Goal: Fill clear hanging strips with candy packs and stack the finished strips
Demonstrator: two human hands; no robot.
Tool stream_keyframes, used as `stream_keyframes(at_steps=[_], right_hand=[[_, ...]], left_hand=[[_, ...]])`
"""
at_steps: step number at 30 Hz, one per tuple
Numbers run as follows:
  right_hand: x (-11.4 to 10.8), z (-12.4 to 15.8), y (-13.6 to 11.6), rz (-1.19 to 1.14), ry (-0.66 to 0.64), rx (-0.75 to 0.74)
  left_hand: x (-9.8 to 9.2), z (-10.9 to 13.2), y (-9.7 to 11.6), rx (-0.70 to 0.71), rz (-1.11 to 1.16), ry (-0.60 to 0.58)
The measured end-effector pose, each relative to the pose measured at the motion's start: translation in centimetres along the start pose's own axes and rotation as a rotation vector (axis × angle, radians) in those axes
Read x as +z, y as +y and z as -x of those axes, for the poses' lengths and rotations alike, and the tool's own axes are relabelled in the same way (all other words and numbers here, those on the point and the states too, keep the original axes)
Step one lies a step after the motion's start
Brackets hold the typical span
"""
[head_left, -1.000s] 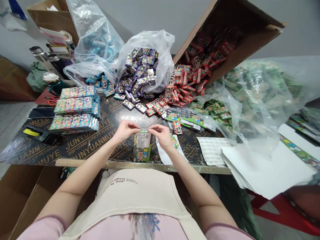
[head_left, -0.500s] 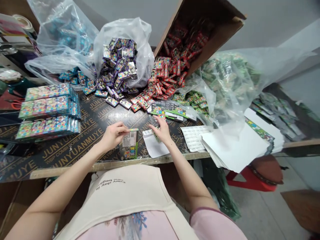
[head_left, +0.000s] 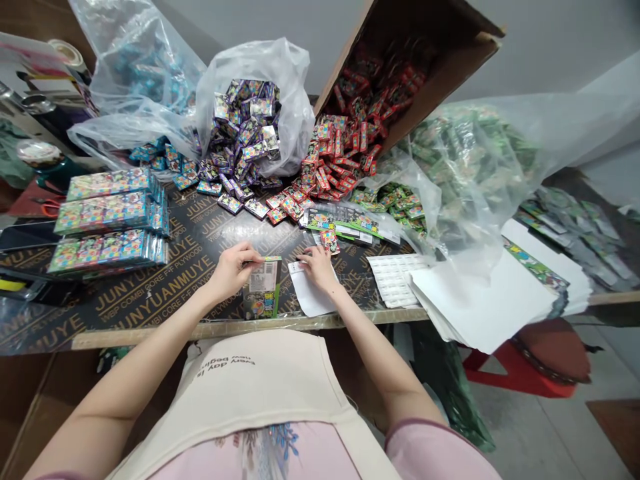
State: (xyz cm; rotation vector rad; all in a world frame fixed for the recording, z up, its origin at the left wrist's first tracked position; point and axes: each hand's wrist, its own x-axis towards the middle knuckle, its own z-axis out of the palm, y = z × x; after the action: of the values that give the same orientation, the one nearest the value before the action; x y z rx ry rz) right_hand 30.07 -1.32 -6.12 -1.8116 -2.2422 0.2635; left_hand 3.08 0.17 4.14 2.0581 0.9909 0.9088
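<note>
My left hand (head_left: 234, 272) is closed in a pinch at the top edge of a flat printed packet (head_left: 262, 293) with a barcode panel and green edging. This packet lies near the table's front edge. Over a white sheet (head_left: 311, 297) to its right, my right hand (head_left: 319, 270) is bent down with fingertips drawn together at the sheet's upper edge. Whatever those fingertips grip is too small to make out. A small red candy box (head_left: 329, 241) lies just beyond the right hand, below several flat green-and-black packets (head_left: 350, 223).
Filled packs (head_left: 107, 217) stand stacked at left. Purple boxes (head_left: 247, 137) spill from a plastic bag, red boxes (head_left: 345, 150) from a carton (head_left: 450, 53). Green boxes (head_left: 400, 200) lie by another bag. A label sheet (head_left: 395, 279) and white sheets (head_left: 470, 287) are at right.
My right hand has drawn its spread thumb and fingers together and come down at the white sheet's upper edge. The red box beyond it shows more fully. My left hand keeps its pinch.
</note>
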Motion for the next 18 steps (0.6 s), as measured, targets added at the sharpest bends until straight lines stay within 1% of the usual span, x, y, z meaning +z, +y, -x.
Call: stream_keyframes(at_steps=[6,8,11,15,18], right_hand=[[0.9,0.3,0.2,-0.027,0.084,-0.034],[1.1,0.7,0.0,-0.051,0.075,-0.051],[1.0,1.0,-0.4,-0.1,0.027,-0.039],[0.4,0.6,-0.3,-0.153,0.024,0.022],[-1.1,-0.9,-0.1,-0.251,0.02,0.079]], left_hand=[[0.0,0.1,-0.1,0.0,0.001,0.017],[0.1,0.1,-0.2,0.001,0.002,0.019],[0.2,0.1,-0.3,0.016,0.003,0.029],[0.2,0.2,-0.2,0.035,-0.008,0.043],[0.2,0.2,0.0,0.032,0.003,0.084]])
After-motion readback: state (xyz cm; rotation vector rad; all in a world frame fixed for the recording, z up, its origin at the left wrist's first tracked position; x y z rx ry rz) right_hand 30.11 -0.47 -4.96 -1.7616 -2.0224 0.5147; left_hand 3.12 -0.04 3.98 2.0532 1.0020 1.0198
